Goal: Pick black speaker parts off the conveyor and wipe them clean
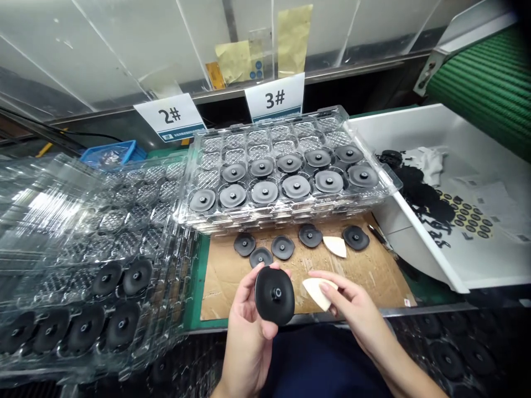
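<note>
My left hand grips a round black disc by its edges, its face with the metal centre hub turned up. Just to the right, my right hand pinches a cream wedge-shaped pad between thumb and fingers, a small gap away from the disc. Beyond both hands, several black discs lie on the brown cardboard. A second cream pad rests among them, beside the rightmost disc.
A clear tray stack holding black discs stands behind the cardboard. More clear trays are at left. On the right is a white bin with black pieces and stickers. Tweezers lie near its edge.
</note>
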Demonstrator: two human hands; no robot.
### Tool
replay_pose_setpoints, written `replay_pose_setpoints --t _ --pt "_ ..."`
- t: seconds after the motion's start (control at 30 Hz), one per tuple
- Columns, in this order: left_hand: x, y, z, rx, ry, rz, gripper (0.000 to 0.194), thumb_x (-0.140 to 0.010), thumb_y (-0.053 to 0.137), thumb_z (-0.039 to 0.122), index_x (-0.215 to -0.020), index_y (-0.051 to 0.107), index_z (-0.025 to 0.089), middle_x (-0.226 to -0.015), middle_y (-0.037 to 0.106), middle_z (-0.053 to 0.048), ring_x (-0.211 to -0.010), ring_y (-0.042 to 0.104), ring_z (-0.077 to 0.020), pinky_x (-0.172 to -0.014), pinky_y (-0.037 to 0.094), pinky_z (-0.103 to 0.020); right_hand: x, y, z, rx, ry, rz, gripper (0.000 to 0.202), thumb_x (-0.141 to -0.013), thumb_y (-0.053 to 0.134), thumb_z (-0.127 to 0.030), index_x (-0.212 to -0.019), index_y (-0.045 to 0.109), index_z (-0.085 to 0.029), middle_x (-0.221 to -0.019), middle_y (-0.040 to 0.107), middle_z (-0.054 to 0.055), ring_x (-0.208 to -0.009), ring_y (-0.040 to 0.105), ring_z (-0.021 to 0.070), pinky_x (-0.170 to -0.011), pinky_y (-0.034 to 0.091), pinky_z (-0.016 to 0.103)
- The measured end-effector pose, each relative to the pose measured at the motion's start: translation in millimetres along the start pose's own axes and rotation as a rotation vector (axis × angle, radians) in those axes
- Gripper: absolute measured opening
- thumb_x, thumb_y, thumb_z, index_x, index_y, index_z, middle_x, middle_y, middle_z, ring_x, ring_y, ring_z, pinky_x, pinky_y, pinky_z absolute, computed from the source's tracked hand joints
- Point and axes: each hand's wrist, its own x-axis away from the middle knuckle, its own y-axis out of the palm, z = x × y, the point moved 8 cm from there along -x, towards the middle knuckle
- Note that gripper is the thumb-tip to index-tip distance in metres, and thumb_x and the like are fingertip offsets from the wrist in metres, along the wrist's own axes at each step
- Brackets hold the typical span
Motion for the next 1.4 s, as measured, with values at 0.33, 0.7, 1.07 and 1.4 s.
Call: replay_pose_setpoints --t 0.33,0.7,1.07,1.4 --pt "8.1 2.2 19.5 -0.096 0.162 0.145 0.062 -0.042 0.080 0.001 -0.094 0.063 0.027 -0.104 0.069 0.000 -0.100 0.062 -0.0193 -0.077 0.052 -0.019 38.2 63.5 -116.7 0.350 -0.639 -0.161 0.026 -0.083 0.048 -0.014 -0.105 0.061 -0.019 -0.090 0.067 0.003 -0.077 0.062 0.0136 -0.069 0.050 0.022" --pt "14.6 29.7 0.9 -0.026 -0.162 -0.121 0.070 -0.040 0.082 0.042 -0.105 0.063 0.023 -0.109 0.067 -0.008 -0.102 0.060 -0.0290 -0.089 0.046 -0.032 46.8 19.6 -138.2 0.467 -0.909 -0.128 0.032 -0.086 0.051 -0.012 -0.114 0.056 -0.026 -0.102 0.063 0.002 -0.087 0.057 0.0149 -0.075 0.045 0.025" --pt "16.9 21.5 6.5 0.079 -0.287 -0.152 0.061 -0.043 0.081 0.040 -0.099 0.065 0.025 -0.102 0.070 -0.006 -0.089 0.065 -0.0261 -0.076 0.052 -0.033 69.7 42.3 -118.5 0.504 -0.756 -0.610 0.018 -0.087 0.050 -0.027 -0.085 0.068 -0.028 -0.069 0.062 0.000 -0.060 0.059 0.0115 -0.052 0.045 0.018" --pt "17.7 28.2 3.7 -0.109 -0.240 -0.153 0.074 -0.034 0.082 0.045 -0.102 0.064 0.022 -0.103 0.069 -0.010 -0.098 0.061 -0.0296 -0.087 0.045 -0.036 47.5 12.2 -136.6 0.442 -0.744 -0.275 0.028 -0.086 0.052 -0.015 -0.111 0.059 -0.027 -0.089 0.065 0.002 -0.078 0.061 0.0140 -0.064 0.050 0.022"
